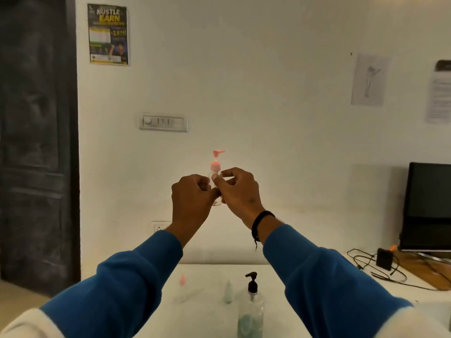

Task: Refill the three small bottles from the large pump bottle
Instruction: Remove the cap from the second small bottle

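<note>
Left to right. Upper left of frame: dark door (36,142), poster (108,34) on the wall; switch plate (163,123) left of centre.

Centre: your left hand (192,201) curls round the body of a small clear bottle with pink pump top (216,172), held upright in the air, well above the table (207,313). Your right hand (240,191) pinches it just below the pink collar, fingers curled tight. The bottle's long axis is vertical, pump head above both grips; the right hand is nearer the cap, so unscrewing likely falls to it.

Lower centre, on the table: pink-capped small bottle (181,289), pale green small bottle (228,292), large pump bottle (251,311) with black pump, untouched.

Right edge: cables (380,272), monitor (427,206).
</note>
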A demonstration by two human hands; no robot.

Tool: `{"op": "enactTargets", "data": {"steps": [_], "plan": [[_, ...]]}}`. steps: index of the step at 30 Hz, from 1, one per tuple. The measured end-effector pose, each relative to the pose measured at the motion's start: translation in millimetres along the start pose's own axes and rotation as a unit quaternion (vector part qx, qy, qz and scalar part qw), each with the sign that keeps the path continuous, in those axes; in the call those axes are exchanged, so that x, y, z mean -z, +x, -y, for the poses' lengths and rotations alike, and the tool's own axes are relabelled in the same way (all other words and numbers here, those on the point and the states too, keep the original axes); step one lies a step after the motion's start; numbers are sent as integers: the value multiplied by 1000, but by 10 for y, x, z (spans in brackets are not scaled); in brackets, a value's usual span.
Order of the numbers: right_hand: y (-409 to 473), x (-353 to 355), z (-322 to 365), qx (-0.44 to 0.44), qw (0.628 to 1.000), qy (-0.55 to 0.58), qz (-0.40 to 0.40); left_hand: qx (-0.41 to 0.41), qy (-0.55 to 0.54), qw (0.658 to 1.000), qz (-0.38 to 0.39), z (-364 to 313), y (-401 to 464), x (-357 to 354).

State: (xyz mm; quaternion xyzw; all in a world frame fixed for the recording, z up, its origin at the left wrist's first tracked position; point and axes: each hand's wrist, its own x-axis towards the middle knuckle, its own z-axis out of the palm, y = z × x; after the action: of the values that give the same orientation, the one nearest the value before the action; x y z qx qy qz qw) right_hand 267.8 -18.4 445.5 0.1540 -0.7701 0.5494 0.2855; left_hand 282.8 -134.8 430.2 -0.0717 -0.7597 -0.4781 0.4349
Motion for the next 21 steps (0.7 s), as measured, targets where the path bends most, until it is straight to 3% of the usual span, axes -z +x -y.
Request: {"op": "enactTargets", "data": {"steps": [9, 14, 17, 21], "plan": [[168, 194, 238, 73, 969, -235, 34, 2, 22, 1000, 19, -96, 61, -22], [242, 306, 359, 92, 948, -303, 30, 1, 9, 1000, 26, -137, 46, -124], [264, 347, 421, 80, 949, -303, 33, 5, 9, 1000, 28, -119, 50, -134], [256, 311, 450, 58, 976, -210, -8, -1, 20, 1000, 17, -174, 65, -105]]}}
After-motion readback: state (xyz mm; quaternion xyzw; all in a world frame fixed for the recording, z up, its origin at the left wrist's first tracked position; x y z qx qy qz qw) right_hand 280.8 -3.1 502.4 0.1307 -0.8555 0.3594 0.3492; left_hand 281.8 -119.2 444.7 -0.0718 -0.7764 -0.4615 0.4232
